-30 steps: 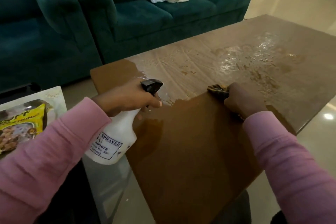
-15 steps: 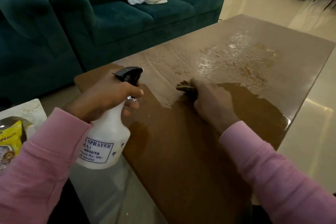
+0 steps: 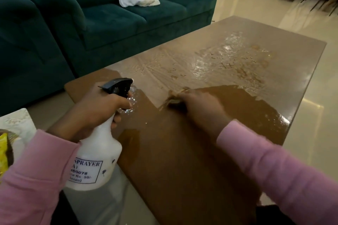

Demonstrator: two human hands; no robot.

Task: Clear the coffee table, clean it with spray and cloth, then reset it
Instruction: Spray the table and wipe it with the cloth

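The glossy brown rectangular coffee table is carrying nothing but liquid, so the clearing step is looking finished. The left hand is wrapping firmly round the neck of the white plastic spray bottle with a black trigger head, holding it tilted above the table's near left corner. The right hand is bearing down on a small dark cloth near the tabletop's middle (blurred, so I cannot tell whether the fingers are clutching it or pressing flat). Wiping is looking roughly half done: the far half is glistening with streaks and droplets. Resetting is not yet begun; a yellow snack packet is waiting off to the left.
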